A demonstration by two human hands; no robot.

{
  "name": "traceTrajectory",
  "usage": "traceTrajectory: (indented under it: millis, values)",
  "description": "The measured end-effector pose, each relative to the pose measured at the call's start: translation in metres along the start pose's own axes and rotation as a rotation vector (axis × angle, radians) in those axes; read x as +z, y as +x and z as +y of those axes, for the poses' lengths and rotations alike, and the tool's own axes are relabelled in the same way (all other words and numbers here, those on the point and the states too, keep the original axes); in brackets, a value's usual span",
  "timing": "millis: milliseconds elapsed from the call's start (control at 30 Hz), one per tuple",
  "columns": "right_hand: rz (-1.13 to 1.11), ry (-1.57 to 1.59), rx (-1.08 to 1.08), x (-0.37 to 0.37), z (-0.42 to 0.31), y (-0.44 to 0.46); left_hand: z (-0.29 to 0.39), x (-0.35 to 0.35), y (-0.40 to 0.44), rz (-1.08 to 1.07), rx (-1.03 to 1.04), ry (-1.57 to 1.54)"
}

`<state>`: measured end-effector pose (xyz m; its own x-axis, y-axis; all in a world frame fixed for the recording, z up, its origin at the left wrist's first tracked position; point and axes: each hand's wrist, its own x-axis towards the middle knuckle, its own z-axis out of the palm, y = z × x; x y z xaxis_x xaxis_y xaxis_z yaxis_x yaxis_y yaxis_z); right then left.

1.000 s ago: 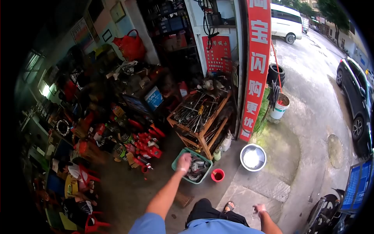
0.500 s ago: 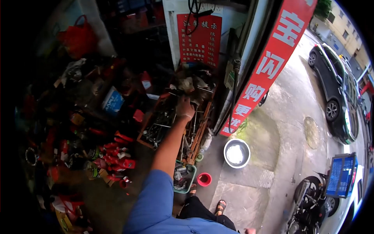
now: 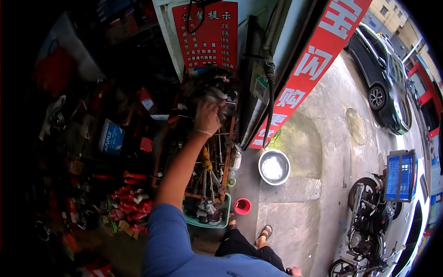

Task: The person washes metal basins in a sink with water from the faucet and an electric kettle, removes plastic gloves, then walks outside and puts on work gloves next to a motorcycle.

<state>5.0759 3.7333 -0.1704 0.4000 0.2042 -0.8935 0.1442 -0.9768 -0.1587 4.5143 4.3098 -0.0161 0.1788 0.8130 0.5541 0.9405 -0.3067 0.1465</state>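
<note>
My left hand (image 3: 207, 118) reaches over the far end of a tool rack, at a heap of dirty rags (image 3: 216, 94). Its fingers are blurred and point into the heap; whether they grip a rag cannot be made out. Below the wrist, wrenches (image 3: 210, 182) and a yellow-handled tool (image 3: 206, 159) lie in the rack (image 3: 224, 177), which has a rusty brown frame. Only part of my right hand (image 3: 294, 271) shows, low at the bottom edge beside my leg, its fingers mostly hidden.
A green basin (image 3: 227, 207) of parts sits at the rack's near end, beside a red bucket (image 3: 242, 206) and a metal basin (image 3: 274, 167). Red bottles (image 3: 134, 203) crowd the left floor. A motorcycle (image 3: 362, 231) stands right, and a sign post (image 3: 290, 97) rises beside the rack.
My view has shifted, showing more of the rack's near end and the green basin. My left hand has moved closer in against the rags. My right hand stays low.
</note>
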Motion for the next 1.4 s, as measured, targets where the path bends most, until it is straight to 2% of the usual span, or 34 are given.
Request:
traceTrajectory:
  millis: [100, 200, 267, 300, 333, 367, 400, 433, 467, 500, 567, 633, 700, 767, 800, 833, 900, 967, 1000, 1067, 1133, 1167, 1200, 1233, 1300, 1367, 1400]
  values:
    - [0.016, 0.019, -0.033, 0.0, -0.01, 0.001, -0.002, 0.026, -0.024, -0.158, -0.007, 0.047]
    - [0.046, 0.015, -0.044, -0.003, -0.005, 0.004, -0.01, 0.04, -0.036, -0.165, -0.098, -0.047]
    - [0.085, 0.024, -0.015, 0.004, 0.027, 0.006, -0.014, 0.049, -0.036, -0.02, -0.004, -0.141]
    - [0.056, -0.29, -0.065, 0.004, 0.052, 0.022, -0.01, 0.051, -0.035, -0.078, -0.075, -0.131]
    - [0.044, -0.602, -0.125, 0.004, 0.053, 0.016, -0.012, 0.063, -0.03, -0.26, -0.418, -0.486]
    - [0.104, -0.373, -0.077, 0.008, 0.061, 0.004, -0.019, 0.068, -0.031, -0.245, -0.232, -0.261]
    - [0.102, -0.444, -0.124, 0.011, 0.067, -0.002, -0.016, 0.06, -0.027, -0.192, -0.059, -0.025]
    - [0.089, -0.164, 0.066, 0.021, 0.098, 0.029, -0.034, 0.078, -0.032, -0.052, 0.057, 0.025]
    - [0.122, -0.258, 0.037, 0.02, 0.085, -0.001, -0.028, 0.076, -0.028, -0.131, -0.076, 0.003]
    - [0.138, -0.185, 0.064, 0.023, 0.086, -0.013, -0.029, 0.075, -0.025, -0.11, -0.17, -0.071]
    - [0.082, -0.399, -0.091, 0.027, 0.094, -0.023, -0.019, 0.053, -0.011, 0.123, -0.188, -0.111]
    - [0.095, -0.374, -0.102, 0.033, 0.11, -0.015, -0.064, 0.071, 0.004, 0.122, -0.352, -0.179]
    - [0.089, -0.363, -0.117, 0.045, 0.131, 0.008, -0.025, 0.008, 0.024, 0.158, -0.435, -0.244]
    - [0.061, -0.349, -0.118, 0.052, 0.142, 0.026, -0.004, -0.021, 0.032, 0.198, -0.322, -0.484]
    - [0.049, -0.403, -0.199, 0.05, 0.136, 0.02, 0.02, -0.043, 0.034, 0.128, -0.362, -0.622]
    - [0.054, -0.379, -0.208, 0.048, 0.129, 0.015, 0.043, -0.053, 0.033, 0.134, -0.337, -0.627]
    - [0.125, -0.415, -0.35, 0.047, 0.117, 0.0, 0.087, -0.074, 0.023, 0.005, -0.318, -0.601]
    - [0.137, -0.414, -0.403, 0.052, 0.115, 0.024, 0.161, -0.082, -0.01, 0.019, -0.23, -0.905]
    - [0.147, -0.437, -0.447, 0.055, 0.115, 0.036, 0.192, -0.081, -0.031, -0.073, -0.197, -0.94]
    - [0.044, -0.137, -0.31, 0.037, 0.085, 0.002, 0.275, -0.087, -0.085, -0.205, -0.211, -1.055]
    - [-0.046, 0.447, -0.304, 0.029, 0.075, -0.021, 0.343, -0.069, -0.153, -0.34, -0.109, -1.068]
    - [-0.154, 0.607, -0.351, 0.021, 0.072, -0.031, 0.392, -0.081, -0.191, -0.441, -0.106, -1.135]
    - [-0.26, 0.773, -0.399, 0.013, 0.07, -0.04, 0.417, -0.06, -0.235, -0.559, -0.163, -1.188]
    - [-0.302, 0.902, -0.461, 0.007, 0.073, -0.046, 0.467, -0.08, -0.272, -0.64, -0.183, -1.265]
    - [-0.372, 1.172, -0.489, -0.009, 0.088, -0.07, 0.542, -0.099, -0.347, -0.863, -0.062, -1.206]
    - [-0.503, 1.383, -0.495, -0.056, 0.123, -0.123, 0.604, -0.126, -0.402, -1.022, 0.322, -0.896]
    - [-0.47, 1.453, -0.501, -0.07, 0.149, -0.13, 0.635, -0.143, -0.426, -1.113, 0.364, -0.934]
